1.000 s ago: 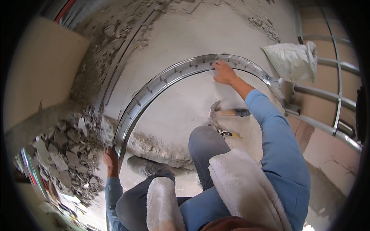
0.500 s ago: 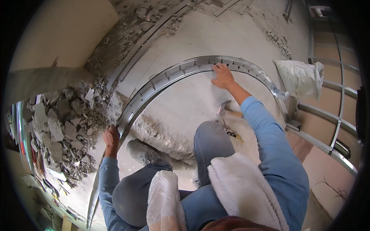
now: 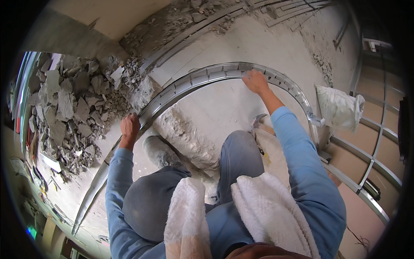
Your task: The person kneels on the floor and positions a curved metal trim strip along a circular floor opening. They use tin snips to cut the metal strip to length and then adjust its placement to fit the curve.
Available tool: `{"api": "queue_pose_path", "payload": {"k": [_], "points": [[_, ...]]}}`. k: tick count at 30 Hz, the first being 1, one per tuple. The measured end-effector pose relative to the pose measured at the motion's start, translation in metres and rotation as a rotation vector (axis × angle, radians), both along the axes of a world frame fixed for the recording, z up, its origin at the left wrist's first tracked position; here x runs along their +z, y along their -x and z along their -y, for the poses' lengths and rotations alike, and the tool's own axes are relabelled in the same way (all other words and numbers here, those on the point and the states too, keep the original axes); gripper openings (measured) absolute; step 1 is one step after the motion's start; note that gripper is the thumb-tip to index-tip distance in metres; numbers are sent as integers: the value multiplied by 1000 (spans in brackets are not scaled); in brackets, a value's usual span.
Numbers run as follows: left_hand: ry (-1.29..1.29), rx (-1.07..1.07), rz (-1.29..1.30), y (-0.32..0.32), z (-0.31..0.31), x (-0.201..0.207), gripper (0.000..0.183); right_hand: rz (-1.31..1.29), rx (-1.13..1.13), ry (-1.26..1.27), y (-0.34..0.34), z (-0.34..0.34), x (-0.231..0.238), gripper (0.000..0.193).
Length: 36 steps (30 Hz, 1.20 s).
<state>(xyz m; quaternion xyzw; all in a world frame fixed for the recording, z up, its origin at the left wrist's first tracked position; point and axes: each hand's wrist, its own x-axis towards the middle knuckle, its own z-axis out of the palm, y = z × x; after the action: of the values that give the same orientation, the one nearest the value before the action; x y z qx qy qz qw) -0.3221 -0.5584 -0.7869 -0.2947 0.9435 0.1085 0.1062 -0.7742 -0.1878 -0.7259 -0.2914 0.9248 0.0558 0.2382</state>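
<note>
A long silver metal track (image 3: 202, 78) with slits cut along its sides is bent into an arch over the floor. Its straight tail passes under my left forearm to the lower left. My left hand (image 3: 130, 126) is closed around the track on the left side of the bend. At the top of the arch, my right hand (image 3: 256, 80) pinches the track's inner edge, with the fingertips partly hidden. Inside the curve, a hammer (image 3: 258, 122) lies beside my right knee, its handle partly covered by my sleeve.
Broken rubble (image 3: 73, 103) is heaped at the left. A rough concrete ridge (image 3: 189, 138) lies between my legs and the arch. At the right stand a white sack (image 3: 338, 105) and a metal stud frame (image 3: 355, 151). Metal strips (image 3: 297, 11) lie at the far side.
My left hand and the track's left part have shifted forward, partly with a turn of the view. My right fingers, spread over the track before, are now closed on its edge.
</note>
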Motion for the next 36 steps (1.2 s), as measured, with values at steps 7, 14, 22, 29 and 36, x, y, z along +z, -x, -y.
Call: {"api": "queue_pose_path", "payload": {"k": [7,14,22,29,36], "points": [[8,-1,5,1,-1,-1,21,130,-145,11,-10,42,2,62],[6,-5,-55,0,0,-4,18,143,-349,-245,-25,90,22,74],[-3,49,-72,1,-2,-7,20,323,-402,-419,-20,116,17,84],[-16,37,-80,1,-1,-5,16,204,-422,-446,-38,124,19,86],[-11,20,-90,2,-1,-3,15,94,-255,-353,-48,123,21,68]]}}
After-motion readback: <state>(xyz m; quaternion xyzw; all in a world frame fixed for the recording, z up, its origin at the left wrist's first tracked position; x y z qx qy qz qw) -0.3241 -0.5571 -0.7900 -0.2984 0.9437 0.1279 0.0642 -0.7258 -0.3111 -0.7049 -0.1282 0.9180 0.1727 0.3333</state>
